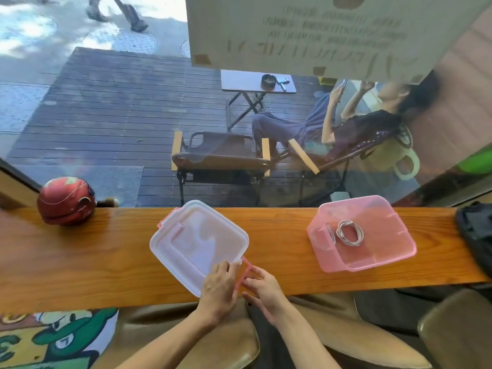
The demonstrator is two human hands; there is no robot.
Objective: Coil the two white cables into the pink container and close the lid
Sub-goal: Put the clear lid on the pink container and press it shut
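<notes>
A pink container is sitting open on the right part of the wooden desk, well apart from its lid. Inside it, toward its left side, a coiled white cable is lying on the bottom; a second thin white cable seems to be lying just beside the coil on its left, though it is too small to tell clearly. The rest of the container's floor is showing bare pink plastic.

The pale, translucent lid is lying flat near the middle of the desk, with pink latches at its far left corner and at its near right edge. The left hand is resting on the lid's near right corner, fingers together and pressing down on the rim. The right hand is pinching the pink latch with curled fingers.

A red helmet is sitting at the far left of the desk, and a dark bag is lying at the right end.
</notes>
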